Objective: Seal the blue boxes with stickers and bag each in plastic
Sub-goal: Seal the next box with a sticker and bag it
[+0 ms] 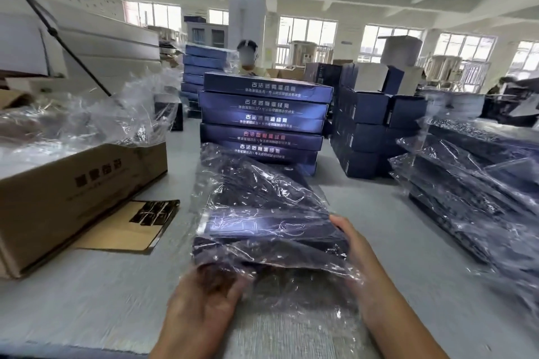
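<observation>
I am bagging now. My left hand (204, 297) and right hand (360, 253) both hold the blue box (256, 198) inside its plastic bag (306, 294). Next, I think, close the open end.

Light: I see bright daylight from windows (306, 35) beside the pillar (247, 38) | glare: white patch on plastic bag (262, 213) below pillar | blur: motion smear, frame edges bowed

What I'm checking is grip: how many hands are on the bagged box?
2. The left hand grips the bagged box at its near end; the right hand holds its right edge.
</observation>
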